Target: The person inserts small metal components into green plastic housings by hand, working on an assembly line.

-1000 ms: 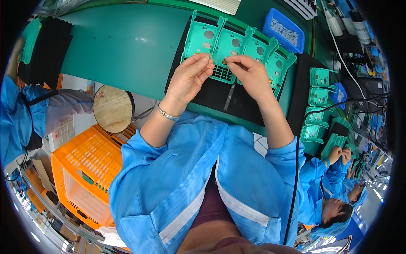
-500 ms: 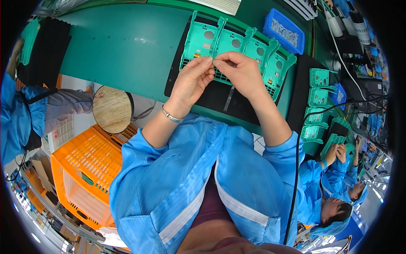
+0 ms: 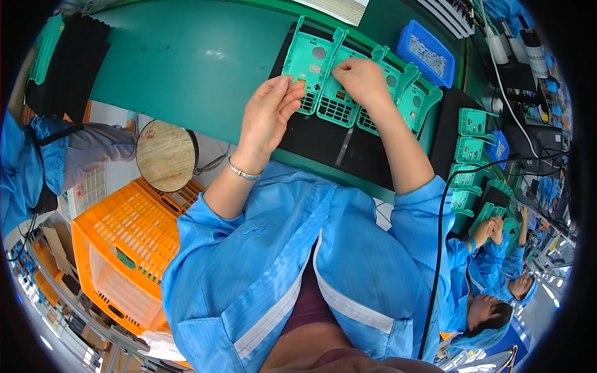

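Observation:
Several green plastic housings [image 3: 305, 56] stand side by side on a black mat [image 3: 311, 140]; each has a round hole and a grid of openings at its near end. My left hand [image 3: 268, 112] hovers at the left edge of the leftmost housing, thumb and forefinger pinched together, the other fingers loosely curled. Whatever it pinches is too small to make out. My right hand [image 3: 365, 82] reaches over the second housing, its closed fingertips down at the panel beside the round hole area. The hand itself hides what those fingers hold.
A blue bin [image 3: 449, 73] of small white pieces stands beyond the housings. More green housings [image 3: 467, 149] line the right, near co-workers' hands [image 3: 488, 230]. A black cable [image 3: 438, 248] runs down at right. An orange crate [image 3: 124, 230] and round stool [image 3: 165, 155] are left.
My hands, together before at the fingertips over the housings, have parted. The right has gone up to the second housing; the left has moved slightly left. The whole view has shifted a little.

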Demonstrator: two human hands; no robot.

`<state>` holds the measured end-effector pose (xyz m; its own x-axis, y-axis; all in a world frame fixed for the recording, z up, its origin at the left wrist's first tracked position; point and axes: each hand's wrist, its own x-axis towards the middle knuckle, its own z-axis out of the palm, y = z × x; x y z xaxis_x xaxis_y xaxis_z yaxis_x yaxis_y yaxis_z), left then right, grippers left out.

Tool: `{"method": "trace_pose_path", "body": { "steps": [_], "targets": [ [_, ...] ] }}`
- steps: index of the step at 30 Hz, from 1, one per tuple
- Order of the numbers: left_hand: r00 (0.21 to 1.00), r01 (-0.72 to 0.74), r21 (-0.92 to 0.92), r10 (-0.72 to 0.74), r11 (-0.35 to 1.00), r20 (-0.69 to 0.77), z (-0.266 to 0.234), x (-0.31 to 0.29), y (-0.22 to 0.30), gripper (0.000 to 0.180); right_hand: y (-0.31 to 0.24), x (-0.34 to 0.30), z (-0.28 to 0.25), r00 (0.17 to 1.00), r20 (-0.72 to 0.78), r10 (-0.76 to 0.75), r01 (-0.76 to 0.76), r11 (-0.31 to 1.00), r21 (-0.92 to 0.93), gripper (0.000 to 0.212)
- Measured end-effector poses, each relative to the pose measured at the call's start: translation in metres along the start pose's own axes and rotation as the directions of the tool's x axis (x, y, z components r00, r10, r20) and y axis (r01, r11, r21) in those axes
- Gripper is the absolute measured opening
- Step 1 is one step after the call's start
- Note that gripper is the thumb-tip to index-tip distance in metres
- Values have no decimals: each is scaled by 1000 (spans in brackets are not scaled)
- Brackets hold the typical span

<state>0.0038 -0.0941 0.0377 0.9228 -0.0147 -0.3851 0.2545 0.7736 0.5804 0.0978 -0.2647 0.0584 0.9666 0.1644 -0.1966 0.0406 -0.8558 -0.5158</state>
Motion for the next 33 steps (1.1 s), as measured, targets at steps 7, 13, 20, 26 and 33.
{"method": "trace_pose_path", "body": {
  "steps": [7, 13, 20, 26, 33],
  "targets": [
    [994, -20, -75, 28, 997, 110, -22, 9, 7, 27, -6, 8, 0, 996, 66, -65, 74, 985, -154, 21],
    [995, -62, -125, 71, 990, 69, -19, 7, 6, 23, 3, -11, 13, 942, -116, -316, 267, 912, -310, 21],
    [995, -87, -112, 92, 990, 38, -25, 3, 7, 14, 7, -46, 19, 786, -232, -573, 496, 809, -316, 22],
    [994, -90, -142, 98, 986, 48, -19, -9, 16, 17, 7, -50, 17, 802, -158, -577, 469, 771, -431, 31],
    [982, -138, -198, 160, 970, 100, -23, -2, 15, 15, -12, -42, 4, 846, -197, -495, 508, 861, 17, 21]
  ]
}}
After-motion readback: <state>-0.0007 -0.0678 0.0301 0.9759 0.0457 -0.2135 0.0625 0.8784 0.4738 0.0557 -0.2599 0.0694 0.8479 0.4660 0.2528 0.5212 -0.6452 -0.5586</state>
